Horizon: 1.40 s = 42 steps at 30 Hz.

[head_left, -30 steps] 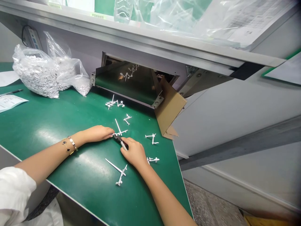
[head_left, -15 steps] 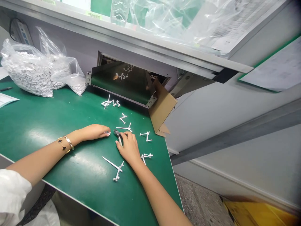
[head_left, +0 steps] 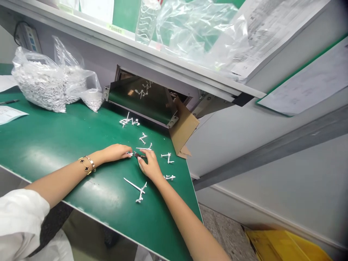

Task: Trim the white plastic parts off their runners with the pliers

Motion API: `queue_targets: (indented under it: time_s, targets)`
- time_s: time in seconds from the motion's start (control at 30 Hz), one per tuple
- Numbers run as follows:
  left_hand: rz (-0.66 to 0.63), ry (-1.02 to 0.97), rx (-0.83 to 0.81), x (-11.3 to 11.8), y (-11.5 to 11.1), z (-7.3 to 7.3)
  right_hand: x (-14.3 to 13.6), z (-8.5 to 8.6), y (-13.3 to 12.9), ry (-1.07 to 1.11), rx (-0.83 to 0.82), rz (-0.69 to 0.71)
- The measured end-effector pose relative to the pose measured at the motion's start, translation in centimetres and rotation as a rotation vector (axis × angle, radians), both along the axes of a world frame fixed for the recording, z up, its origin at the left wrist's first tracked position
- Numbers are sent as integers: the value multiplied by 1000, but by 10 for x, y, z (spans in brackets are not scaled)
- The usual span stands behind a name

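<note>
1 tiny white bit point(head_left: 131, 154) pinched in the left hand point(head_left: 119, 152), right hand point(head_left: 149, 165) wrapped round some pliers point(head_left: 137, 155) nearby.

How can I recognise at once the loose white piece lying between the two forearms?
Start at the green table and find the person's right hand. Below it in the picture, toward the table's near edge, lies a branched white piece with one long thin spike pointing to the upper left. Of the loose white pieces, it lies closest to that edge.

The green worktop point(head_left: 67, 134) carries scattered white branching pieces point(head_left: 141, 190), filled clear bags point(head_left: 40, 90), a dark pen point(head_left: 9, 102) and papers point(head_left: 11, 115).
</note>
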State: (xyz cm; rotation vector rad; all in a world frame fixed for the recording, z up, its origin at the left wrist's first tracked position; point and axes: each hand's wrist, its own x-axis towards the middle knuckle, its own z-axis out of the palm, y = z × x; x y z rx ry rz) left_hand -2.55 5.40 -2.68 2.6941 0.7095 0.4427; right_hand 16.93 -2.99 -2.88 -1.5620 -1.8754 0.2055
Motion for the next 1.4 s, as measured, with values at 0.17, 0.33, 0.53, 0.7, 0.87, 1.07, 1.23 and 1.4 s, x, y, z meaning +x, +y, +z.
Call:
queue_targets:
  time_s: [0.17, 0.33, 0.53, 0.7, 0.87, 1.07, 1.23, 1.4]
  targets:
    - [4, -94, -46, 5, -5, 0, -21, 13, 10, 357, -83, 63]
    - [91, -300, -266, 8, -8, 2, -35, 6, 26, 674, -192, -3]
    - [436, -851, -1318, 14, -5, 6, -27, 19, 33, 1203, -244, -36]
    - [478, -1193, -1897, 15, 0, 13, -31, 27, 40, 1384, -383, 0]
    - [505, -1501, -1940, 18, -2, 16, -43, 34, 45, 1317, -397, 65]
    - [406, -1548, -1954, 21, -5, 13, -45, 39, 43, 314, -48, 109]
    - [359, -1425, -1925, 26, -10, 18, -41, 35, 42, 129, -21, 211]
    - [360, -1353, -1917, 28, -16, 21, -41, 32, 42, 32, -66, 208]
